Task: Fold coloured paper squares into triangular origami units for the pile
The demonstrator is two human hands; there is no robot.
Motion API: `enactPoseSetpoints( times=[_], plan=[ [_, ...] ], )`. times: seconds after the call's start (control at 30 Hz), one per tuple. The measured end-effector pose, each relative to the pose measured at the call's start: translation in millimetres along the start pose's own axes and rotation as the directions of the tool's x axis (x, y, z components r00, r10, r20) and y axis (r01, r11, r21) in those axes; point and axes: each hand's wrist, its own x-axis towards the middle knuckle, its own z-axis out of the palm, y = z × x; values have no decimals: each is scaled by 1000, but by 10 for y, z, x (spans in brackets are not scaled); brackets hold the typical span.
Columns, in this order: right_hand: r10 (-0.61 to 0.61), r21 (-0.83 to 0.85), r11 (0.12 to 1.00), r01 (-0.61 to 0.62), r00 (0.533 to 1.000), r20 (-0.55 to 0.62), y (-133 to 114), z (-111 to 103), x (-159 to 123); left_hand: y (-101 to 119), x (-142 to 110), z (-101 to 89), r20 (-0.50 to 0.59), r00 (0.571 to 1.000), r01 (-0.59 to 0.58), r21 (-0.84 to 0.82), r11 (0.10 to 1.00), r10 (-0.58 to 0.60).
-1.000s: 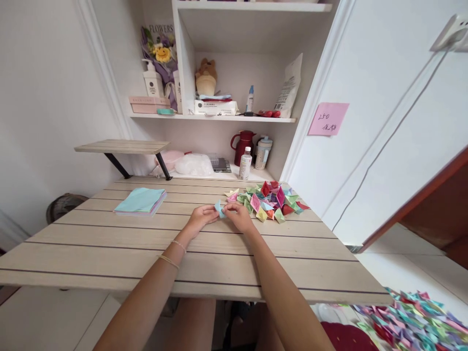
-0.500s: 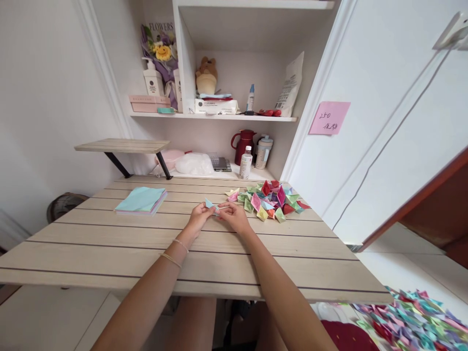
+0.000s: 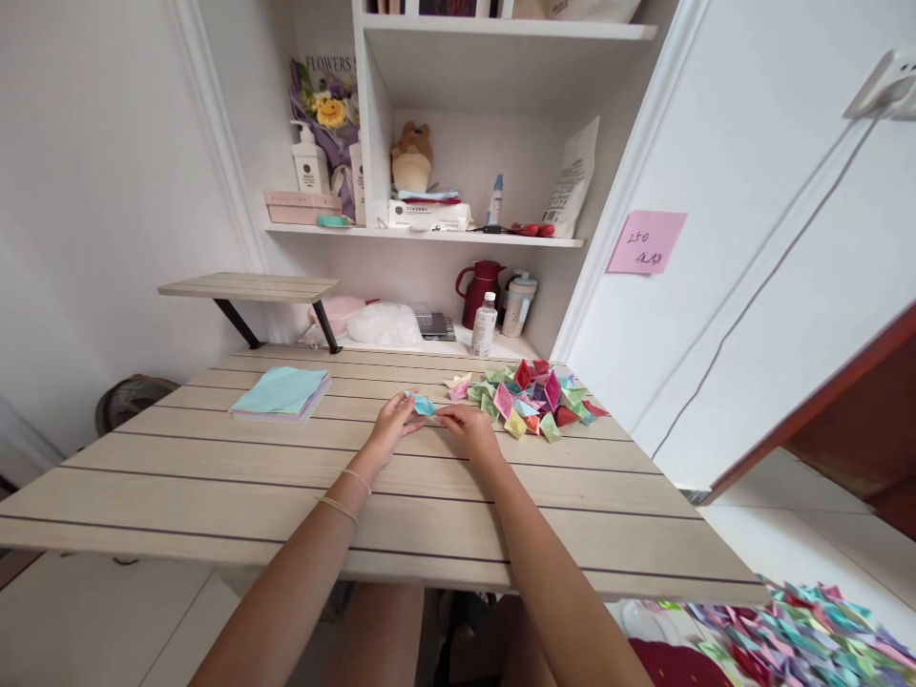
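Note:
A small folded piece of light blue paper point(image 3: 424, 405) is held between my two hands, above the middle of the table. My left hand point(image 3: 392, 425) grips its left end, thumb on top. The fingers of my right hand point(image 3: 468, 426) pinch its right tip. Just right of my hands lies a pile of folded paper boats point(image 3: 533, 396) in pink, green, red, yellow and purple. A stack of square paper point(image 3: 281, 391), light blue on top, rests on the table to the left.
The slatted wooden table point(image 3: 236, 487) carries a small raised shelf point(image 3: 250, 285) at the back left. Behind it stand a bottle point(image 3: 484, 326), a red jug point(image 3: 479, 291) and a tumbler point(image 3: 518, 303). Many more folded papers point(image 3: 808, 634) cover the floor at right.
The blue paper has turned and shows more of its surface. My right hand has shifted slightly right, its fingers now at the paper's tip. The camera view has tilted slightly upward.

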Motion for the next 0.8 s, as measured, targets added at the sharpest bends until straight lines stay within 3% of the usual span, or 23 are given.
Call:
enactPoseSetpoints(
  times=[0.13,0.33,0.4,0.47,0.53,0.6,0.7,0.8],
  plan=[
    [-44,-62,997,44,999,14,15,-4,-9,5,-22,13,28,999,15,77,997,-17],
    [-3,-59,998,3,1000,6,18,-17,-14,21,-54,47,-2,1000,-16,86,996,16],
    [52,-78,995,-54,998,-34,9,-41,-17,37,-71,44,-40,996,-69,176,982,77],
    [135,-114,982,-152,980,-147,-7,-86,-21,75,-96,20,-68,975,-177,337,925,211],
    [208,-147,953,-264,927,-314,-22,-152,-27,150,-121,-33,-62,925,-288,530,798,375],
    [241,-167,919,-357,844,-479,-26,-236,-37,262,-137,-123,-57,867,-309,719,622,496],
    [264,-162,869,-467,716,-647,-8,-367,-62,451,-134,-338,-49,820,-114,962,247,570],
    [318,-120,814,-568,609,-726,16,-467,-85,578,-131,-647,-69,777,109,994,-26,626]
  ],
)
